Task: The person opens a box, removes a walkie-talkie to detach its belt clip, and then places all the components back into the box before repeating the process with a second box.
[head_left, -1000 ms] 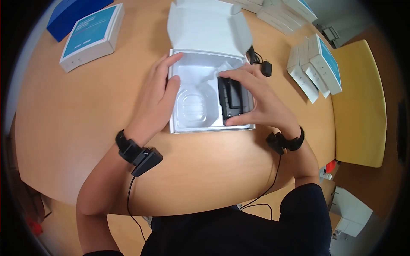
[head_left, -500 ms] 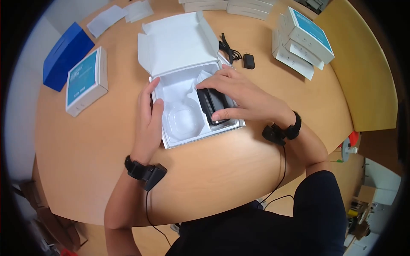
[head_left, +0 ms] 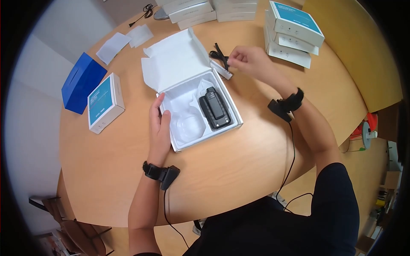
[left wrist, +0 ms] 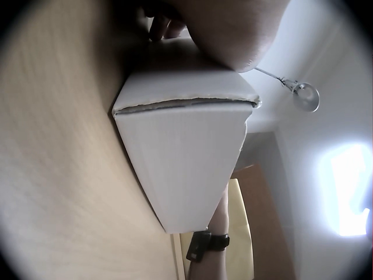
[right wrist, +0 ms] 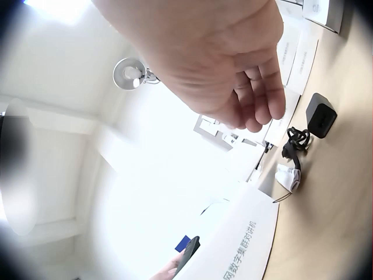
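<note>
An open white box [head_left: 175, 147] holds a black handheld device [head_left: 215, 109] in the right side of its tray; the round hollow on the left holds nothing. My left hand [head_left: 159, 134] rests along the box's left side, fingertips and thumb at the rim. In the left wrist view, the hand [left wrist: 233, 29] is against the box [left wrist: 183, 157]. My right hand [head_left: 256, 64], fingers loosely bent and empty, hovers behind the box's right corner, beside a black cable [head_left: 218, 55] and a white strip [head_left: 221, 70]. The right wrist view shows a black adapter [right wrist: 320, 115] below this hand [right wrist: 227, 64].
A blue box [head_left: 83, 83] and a white-and-teal box [head_left: 101, 102] stand to the left. Stacked boxes [head_left: 297, 25] are at the right, and more white boxes [head_left: 192, 15] at the back. White papers [head_left: 113, 47] lie at the back left.
My right hand has let go of the black device and moved away, up and to the right, towards the cable. The device stays in the tray. My left hand remains at the box's side.
</note>
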`<control>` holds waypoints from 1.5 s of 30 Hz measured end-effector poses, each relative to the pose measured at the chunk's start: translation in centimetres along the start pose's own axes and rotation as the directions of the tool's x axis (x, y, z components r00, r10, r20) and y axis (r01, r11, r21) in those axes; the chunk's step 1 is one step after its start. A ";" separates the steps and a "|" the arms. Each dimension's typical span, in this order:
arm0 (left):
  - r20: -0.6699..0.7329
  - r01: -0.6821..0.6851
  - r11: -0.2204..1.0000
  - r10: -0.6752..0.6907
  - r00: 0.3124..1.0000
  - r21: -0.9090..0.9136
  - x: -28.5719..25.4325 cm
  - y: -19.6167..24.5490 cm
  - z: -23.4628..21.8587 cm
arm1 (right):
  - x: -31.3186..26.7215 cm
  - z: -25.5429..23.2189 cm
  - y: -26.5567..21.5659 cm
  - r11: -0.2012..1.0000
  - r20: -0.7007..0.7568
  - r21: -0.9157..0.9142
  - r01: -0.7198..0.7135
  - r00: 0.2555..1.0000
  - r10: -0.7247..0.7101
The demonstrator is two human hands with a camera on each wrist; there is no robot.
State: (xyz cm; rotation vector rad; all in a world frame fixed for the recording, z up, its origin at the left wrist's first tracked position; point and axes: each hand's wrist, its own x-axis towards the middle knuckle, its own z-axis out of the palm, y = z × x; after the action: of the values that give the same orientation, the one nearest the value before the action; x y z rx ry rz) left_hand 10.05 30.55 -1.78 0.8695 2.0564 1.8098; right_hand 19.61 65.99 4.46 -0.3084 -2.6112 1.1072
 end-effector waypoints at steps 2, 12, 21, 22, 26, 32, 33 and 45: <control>-0.008 -0.015 1.000 0.015 1.000 0.015 0.0 0.1 0.1 | -0.4 1.6 -0.1 0.985 0.015 -0.145 0.093 0.996 -0.091; -0.005 -0.074 0.992 0.075 0.997 0.105 -0.1 0.0 -0.1 | 0.3 4.5 1.4 0.932 0.038 -0.354 0.078 0.997 -0.069; -0.025 -0.058 0.994 0.061 0.998 0.096 0.0 -0.6 -0.1 | -0.2 0.0 0.7 0.986 -0.164 -0.129 -0.101 0.983 0.079; -0.017 -0.083 0.992 0.085 0.996 0.092 0.2 -0.9 0.1 | -0.5 -0.5 0.6 0.996 -0.184 -0.056 -0.071 0.981 0.059; -0.031 -0.098 0.985 0.103 0.994 0.140 -0.3 -1.0 -0.5 | -1.0 -0.4 0.3 0.982 -0.112 0.188 -0.015 0.993 0.036; -0.050 -0.107 0.983 0.115 0.992 0.147 -0.2 -1.0 -0.3 | -3.0 0.1 -4.2 0.971 -0.068 0.238 0.018 0.998 -0.002; -0.047 -0.114 0.984 0.122 0.991 0.137 -0.1 -1.3 -0.3 | -3.0 0.0 -4.5 0.979 -0.094 0.198 0.050 0.995 -0.032; -0.053 -0.126 0.979 0.136 0.989 0.158 0.0 -1.2 -0.4 | -2.3 1.5 -5.6 0.961 0.002 0.251 0.118 0.992 -0.123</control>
State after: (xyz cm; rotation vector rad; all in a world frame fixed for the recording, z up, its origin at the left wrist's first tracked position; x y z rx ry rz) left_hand 9.54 30.19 -2.90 1.0238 2.2534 1.7831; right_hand 20.83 60.49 7.12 -0.0829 -2.4304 1.3827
